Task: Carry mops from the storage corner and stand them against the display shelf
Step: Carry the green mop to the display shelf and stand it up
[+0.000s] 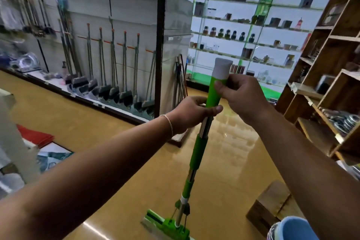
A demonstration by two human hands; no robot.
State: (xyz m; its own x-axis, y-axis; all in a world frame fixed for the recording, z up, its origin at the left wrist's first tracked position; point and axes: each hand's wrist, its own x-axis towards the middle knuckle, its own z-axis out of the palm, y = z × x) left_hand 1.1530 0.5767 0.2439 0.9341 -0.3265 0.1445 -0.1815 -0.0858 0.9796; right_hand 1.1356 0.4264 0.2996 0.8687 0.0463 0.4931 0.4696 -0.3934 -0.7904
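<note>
From the head view, both hands hold one green mop [196, 154] upright in front of the person. The left hand [192, 113] wraps its fingers round the pole where the green grip meets the bare metal tube, thumb laid across the front; the right hand [241, 95] sits just above it and to the right, pinching the upper grip below the white cap [223, 68]. Two hands stacked close on the top end probably keep the long pole steady and near vertical while it is carried, so the head does not swing. The mop head [165, 224] hangs well below both hands, just above or on the shiny yellow floor [116, 161]; which of the two cannot be told. Beyond the left hand, a display shelf [124, 48] already has a row of brooms [113, 76] leaning against it, so that looks like the place where this mop should stand. Right of the right hand rises a wooden rack [331, 64], and below that arm lies a wooden block [272, 204]. The carry appears under way, the mop not yet placed.
</note>
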